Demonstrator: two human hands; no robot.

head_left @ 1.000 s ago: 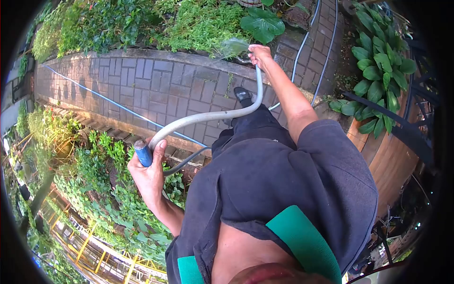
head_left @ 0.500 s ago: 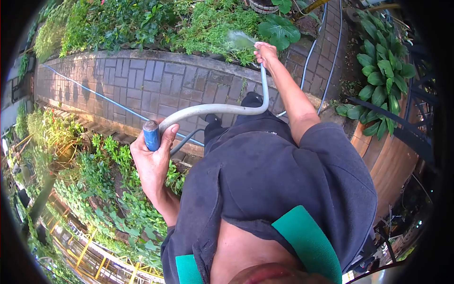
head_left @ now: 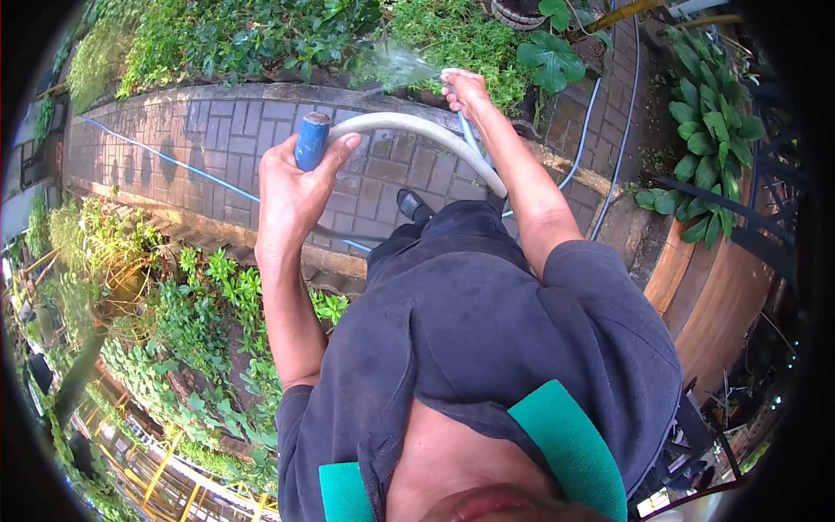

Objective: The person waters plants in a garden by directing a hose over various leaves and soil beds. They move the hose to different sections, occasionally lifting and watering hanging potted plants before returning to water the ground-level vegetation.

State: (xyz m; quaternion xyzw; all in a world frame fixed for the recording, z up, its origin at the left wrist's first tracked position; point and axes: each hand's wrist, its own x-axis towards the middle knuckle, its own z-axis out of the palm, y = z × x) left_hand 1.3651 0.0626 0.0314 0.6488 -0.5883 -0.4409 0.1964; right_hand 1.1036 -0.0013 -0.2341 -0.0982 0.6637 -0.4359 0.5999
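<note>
A grey garden hose [head_left: 409, 124] arcs between my two hands. My right hand [head_left: 467, 91] is closed around its outlet end, and a spray of water [head_left: 400, 65] fans out to the left over the green plants [head_left: 474, 43]. On the left, my left hand [head_left: 294, 187] is closed around the other part of the hose. A blue cylindrical piece [head_left: 312, 142] with a worn, brownish end sticks up between its thumb and fingers. How this piece joins the hose is hidden by the hand.
A brick path [head_left: 217, 130] runs under my feet, with a low curb along the planted bed. Thin blue hoses [head_left: 170, 161] lie across it. Leafy plants [head_left: 209, 331] grow at lower left, a broad-leaved plant [head_left: 709, 130] at right. A round planter [head_left: 519, 12] stands at the top.
My left hand has moved forward and slightly right with the hose and blue piece. My right hand and the spray have shifted left. The hose now bows in a higher arc.
</note>
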